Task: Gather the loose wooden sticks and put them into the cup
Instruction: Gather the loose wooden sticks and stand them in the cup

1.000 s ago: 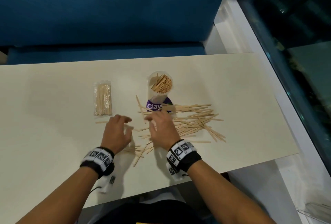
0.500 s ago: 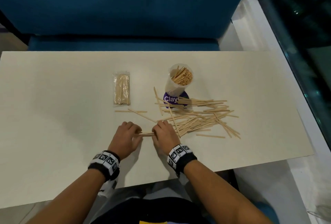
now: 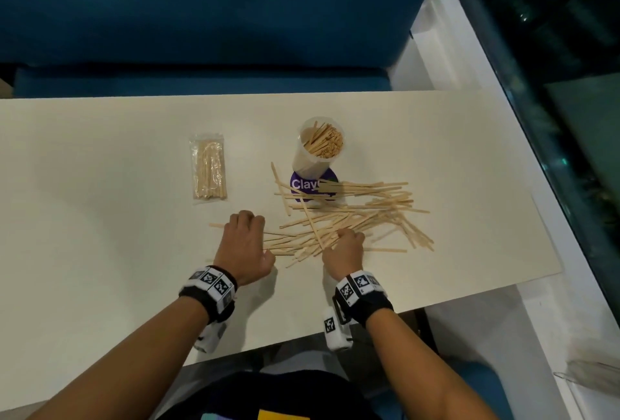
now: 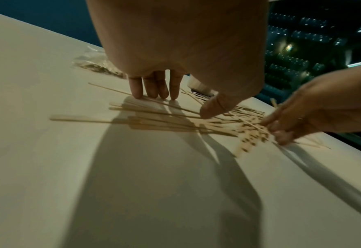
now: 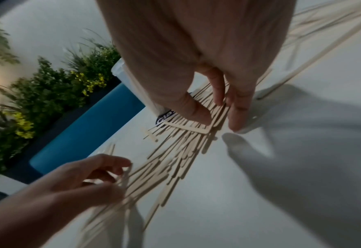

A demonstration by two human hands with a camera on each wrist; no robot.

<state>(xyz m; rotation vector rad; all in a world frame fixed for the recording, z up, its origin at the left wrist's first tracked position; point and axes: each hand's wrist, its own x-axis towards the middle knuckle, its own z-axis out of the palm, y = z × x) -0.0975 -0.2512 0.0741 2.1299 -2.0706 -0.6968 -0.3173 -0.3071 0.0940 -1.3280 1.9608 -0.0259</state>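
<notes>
**Both hands at the near end of the loose stick pile**

The loose wooden sticks [image 3: 349,218] lie scattered flat on the pale table [image 3: 100,235], a crisscross heap spreading from the foot of the cup [image 3: 317,148] toward the right and toward the near edge; some of them overlap the purple round label [image 3: 303,184] under the cup; the cup stands upright just beyond the pile, clear-walled and already packed with sticks standing on end.

The left hand [image 3: 243,245] sits at the pile's left end, palm down; the left wrist view shows its fingertips [image 4: 154,90] pressing straight down on a thin stick and the thumb touching others, fingers only slightly bent, nothing clasped; one stick pokes out to the left from under it. The right hand [image 3: 347,248] rests on the pile's near middle; the right wrist view shows its thumb and fingers [image 5: 237,107] closing on the ends of several sticks, pinching them against the table.

To the left of the cup, well apart from the heap, lies a clear plastic packet of sticks [image 3: 208,166]; beyond the table runs a blue bench [image 3: 201,17].
</notes>
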